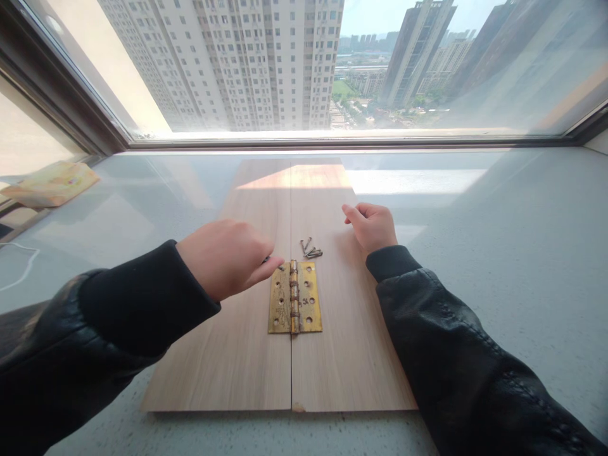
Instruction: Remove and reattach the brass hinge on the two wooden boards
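Note:
A worn brass-coloured butt hinge (311,310) lies opened flat across the seam between two pale wooden boards (213,373), its knuckle along the gap. My left hand (225,256) is closed at the hinge's upper left corner, the thumb reaching over the top hole of the left leaf. A bit of something small and dark shows between its fingers, too little to name. Just above the right leaf, several loose screws (311,252) lie in a small pile. My right hand (373,225) is a closed fist over the right board's edge; whatever it holds is hidden.
The boards rest on a speckled white windowsill (498,272). A window frame (332,144) runs along the back, with tall buildings outside. To the far left are a tissue pack (54,183) and a white cable (28,263).

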Motion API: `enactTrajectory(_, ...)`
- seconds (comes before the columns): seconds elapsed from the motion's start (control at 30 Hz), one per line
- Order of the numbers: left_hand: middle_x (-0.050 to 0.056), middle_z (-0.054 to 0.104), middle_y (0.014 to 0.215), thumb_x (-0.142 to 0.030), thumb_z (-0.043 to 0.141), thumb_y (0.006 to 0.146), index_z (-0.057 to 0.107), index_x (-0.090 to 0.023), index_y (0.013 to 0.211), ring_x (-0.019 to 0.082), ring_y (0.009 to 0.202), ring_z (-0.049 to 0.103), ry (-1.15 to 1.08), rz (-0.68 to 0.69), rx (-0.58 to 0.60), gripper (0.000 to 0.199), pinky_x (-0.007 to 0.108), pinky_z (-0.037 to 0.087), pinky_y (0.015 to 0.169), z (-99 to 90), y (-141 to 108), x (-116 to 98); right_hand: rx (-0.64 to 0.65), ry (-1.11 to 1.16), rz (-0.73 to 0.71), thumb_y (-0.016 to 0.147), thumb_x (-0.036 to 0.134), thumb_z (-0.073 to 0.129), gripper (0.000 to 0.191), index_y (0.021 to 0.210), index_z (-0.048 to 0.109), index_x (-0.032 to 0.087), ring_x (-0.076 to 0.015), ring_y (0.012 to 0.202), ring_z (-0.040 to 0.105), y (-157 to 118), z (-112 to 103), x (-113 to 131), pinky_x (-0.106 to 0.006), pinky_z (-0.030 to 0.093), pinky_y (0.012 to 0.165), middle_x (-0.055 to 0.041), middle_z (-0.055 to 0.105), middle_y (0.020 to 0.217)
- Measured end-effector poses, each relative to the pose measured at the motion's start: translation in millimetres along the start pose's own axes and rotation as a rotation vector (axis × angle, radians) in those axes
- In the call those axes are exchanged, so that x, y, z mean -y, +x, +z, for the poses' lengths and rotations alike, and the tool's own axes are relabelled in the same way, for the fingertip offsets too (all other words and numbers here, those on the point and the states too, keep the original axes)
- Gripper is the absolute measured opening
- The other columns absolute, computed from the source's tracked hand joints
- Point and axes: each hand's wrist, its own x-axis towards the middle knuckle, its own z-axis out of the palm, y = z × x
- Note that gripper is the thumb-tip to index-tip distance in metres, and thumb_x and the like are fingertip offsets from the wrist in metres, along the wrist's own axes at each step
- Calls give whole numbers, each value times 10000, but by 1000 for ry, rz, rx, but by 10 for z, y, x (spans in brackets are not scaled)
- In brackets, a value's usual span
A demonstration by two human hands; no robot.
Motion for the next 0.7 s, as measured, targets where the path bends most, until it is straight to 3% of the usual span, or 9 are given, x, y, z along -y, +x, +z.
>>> enactTrajectory(0.1,-3,414,507,-448,381,908,478,-180,560,115,475,215,-48,69,-58,450,271,185,492,49,6,60,-2,6,2,770,430,574,383,476,567,185,-125,480,433,3,0,0,-285,301,540,40,436,425)
enactTrajectory(0.17,-4,426,506,-486,390,893,473,-186,563,120,475,267,-97,42,-56,454,267,210,498,75,-4,94,-3,9,3,770,425,574,382,473,566,185,-123,478,431,4,-3,3,-285,303,541,42,428,421)
enactTrajectory(0.33,22,446,468,-668,351,822,469,-205,477,151,458,348,-153,-330,-55,589,282,240,496,66,-45,29,0,10,7,768,427,577,378,478,574,183,-124,474,428,2,-8,9,-284,306,541,44,417,418)
enactTrajectory(0.43,45,450,466,-619,299,839,513,-207,467,151,436,314,-63,-427,-48,596,281,214,482,47,-37,-88,1,9,6,768,430,576,378,482,577,183,-125,477,429,2,-4,7,-284,308,542,45,413,419)
enactTrajectory(0.6,46,482,493,-429,283,860,556,-194,497,116,441,118,93,-217,-157,511,287,147,451,83,6,-144,5,-7,5,770,435,571,383,480,571,186,-126,485,428,2,-5,5,-286,310,545,42,415,426)
enactTrajectory(0.7,41,481,466,-382,304,858,499,-184,453,116,440,118,127,-10,-233,491,292,133,440,135,34,-47,14,-30,7,775,444,563,386,486,566,188,-126,488,424,1,-7,13,-288,308,542,39,419,436)
